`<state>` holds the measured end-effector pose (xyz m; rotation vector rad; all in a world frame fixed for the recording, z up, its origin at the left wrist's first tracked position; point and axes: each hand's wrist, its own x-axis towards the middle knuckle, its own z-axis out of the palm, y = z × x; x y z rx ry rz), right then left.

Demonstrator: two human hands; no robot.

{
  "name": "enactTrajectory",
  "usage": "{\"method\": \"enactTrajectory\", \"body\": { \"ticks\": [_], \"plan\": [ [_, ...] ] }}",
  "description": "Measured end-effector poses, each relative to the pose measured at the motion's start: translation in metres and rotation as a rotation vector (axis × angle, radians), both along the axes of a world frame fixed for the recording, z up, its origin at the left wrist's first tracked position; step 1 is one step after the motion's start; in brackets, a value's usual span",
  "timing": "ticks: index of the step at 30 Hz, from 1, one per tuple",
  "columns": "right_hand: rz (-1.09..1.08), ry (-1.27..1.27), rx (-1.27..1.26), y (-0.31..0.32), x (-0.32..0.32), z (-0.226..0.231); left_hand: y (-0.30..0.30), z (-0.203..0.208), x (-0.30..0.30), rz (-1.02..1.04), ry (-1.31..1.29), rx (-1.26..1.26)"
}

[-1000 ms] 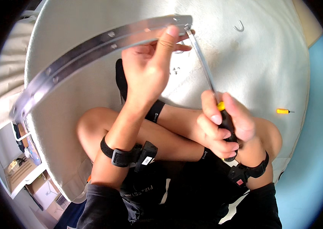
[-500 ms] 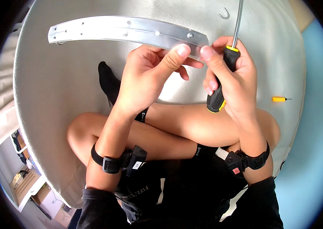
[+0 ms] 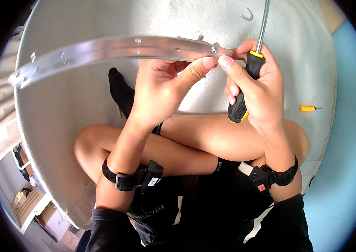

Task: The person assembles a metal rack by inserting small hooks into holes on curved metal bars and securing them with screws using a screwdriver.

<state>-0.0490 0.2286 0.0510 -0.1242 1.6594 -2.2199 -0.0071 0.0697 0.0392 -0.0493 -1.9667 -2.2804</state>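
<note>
My left hand (image 3: 161, 90) grips the right end of a long curved metal rail (image 3: 102, 50) with holes and small fittings, held in the air above my crossed legs. A small screw (image 3: 214, 49) sits near that end of the rail. My right hand (image 3: 255, 90) holds a screwdriver (image 3: 245, 88) with a black and yellow handle, its steel shaft pointing up out of view. The right forefinger and thumb reach to the rail's end, meeting my left thumb there.
I sit cross-legged on a grey-white mat (image 3: 60, 126). A small orange screwdriver (image 3: 309, 108) lies on the mat to the right. A metal hook (image 3: 247, 16) lies at the far side. Blue floor (image 3: 346, 168) borders the mat on the right.
The rail has swung from a steep tilt to roughly level in front of me. The screwdriver went from working at the rail's end to upright, and my right fingers came to the rail's end.
</note>
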Motion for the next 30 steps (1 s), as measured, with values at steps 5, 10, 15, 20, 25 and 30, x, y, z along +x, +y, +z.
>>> {"method": "enactTrajectory", "body": {
  "ticks": [5, 10, 15, 20, 25, 30],
  "plan": [
    [0.001, -0.044, -0.022, 0.001, 0.000, -0.001, -0.001, -0.004, -0.002, 0.011, 0.089, -0.112],
    [-0.005, -0.038, 0.023, 0.001, 0.000, 0.006, 0.001, 0.006, -0.001, 0.121, 0.133, -0.208],
    [-0.049, 0.009, -0.033, -0.001, 0.012, 0.007, -0.018, 0.012, -0.009, 0.361, 0.504, -0.695],
    [0.108, 0.143, 0.102, 0.003, 0.016, 0.011, -0.030, 0.015, -0.010, 0.478, 0.520, -0.720],
    [0.144, 0.210, 0.155, 0.005, 0.016, 0.014, -0.035, 0.020, 0.000, 0.506, 0.522, -0.781],
    [0.222, 0.192, 0.207, 0.010, 0.016, 0.015, -0.038, 0.023, 0.002, 0.578, 0.611, -0.809]
  ]
}}
